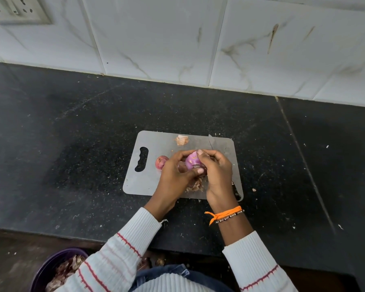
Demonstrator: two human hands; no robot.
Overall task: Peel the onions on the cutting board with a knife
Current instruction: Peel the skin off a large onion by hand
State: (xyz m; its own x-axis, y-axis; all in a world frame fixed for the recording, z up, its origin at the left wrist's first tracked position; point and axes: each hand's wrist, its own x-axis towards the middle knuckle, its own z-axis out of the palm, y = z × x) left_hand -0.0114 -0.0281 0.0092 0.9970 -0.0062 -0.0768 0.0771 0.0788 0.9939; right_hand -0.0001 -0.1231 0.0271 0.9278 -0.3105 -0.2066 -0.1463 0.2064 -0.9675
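A partly peeled pink onion (192,160) is held above the grey cutting board (148,182) between both hands. My left hand (175,173) grips it from the left, thumb across its lower side. My right hand (216,167) grips it from the right, thumb on its top, and also holds a knife whose blade tip (211,141) sticks out beyond the fingers. A second onion (161,162), still in its skin, lies on the board left of my left hand. Loose peel (181,140) lies at the board's far edge, and more peel (195,186) lies under the hands.
The board lies on a dark stone counter (72,144) against a white tiled wall (177,39). A purple bin (55,268) holding onion skins stands below the counter's front edge at lower left. A wall socket (13,9) is at top left.
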